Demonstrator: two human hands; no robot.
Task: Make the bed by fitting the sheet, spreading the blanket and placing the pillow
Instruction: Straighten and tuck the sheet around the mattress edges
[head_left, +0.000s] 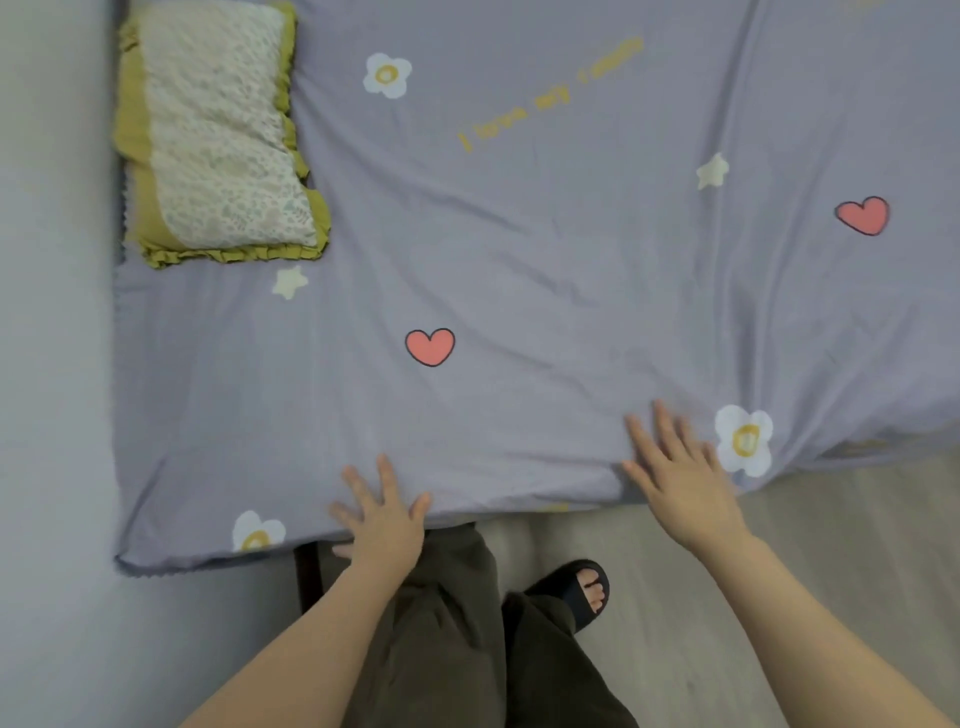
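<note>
- The lilac blanket (519, 270) lies spread over the bed, printed with red hearts, white flowers, pale stars and a line of yellow writing too blurred to read.
- Soft creases run across the blanket, gathering toward its near edge on the right-hand side, where the cloth hangs off the bed toward the floor (831, 545).
- The pillow (218, 135) rests on the blanket's far left corner, against the pale wall (52, 312); it has a white leafy-patterned middle and an olive-green frilled border.
- The left hand (382, 519) lies palm down on the blanket's near edge, fingers straight and spread wide, thumb pointing right; it grips nothing.
- The right hand (680, 473) lies palm down on the blanket further right along the same near edge, fingers straight and fanned apart, pressing flat just beside a white flower print.
- The two hands are well apart, with smooth blanket between them.
- Below the blanket's near edge, between the hands, stand the person's dark olive trousers (457, 623), and a foot in a black open-toed slipper (576, 592) is on the pale wood-look floor.
- A dark upright strip (307, 577) shows under the blanket's near edge left of the trousers, possibly part of the bed frame; the view is too dim to tell.
</note>
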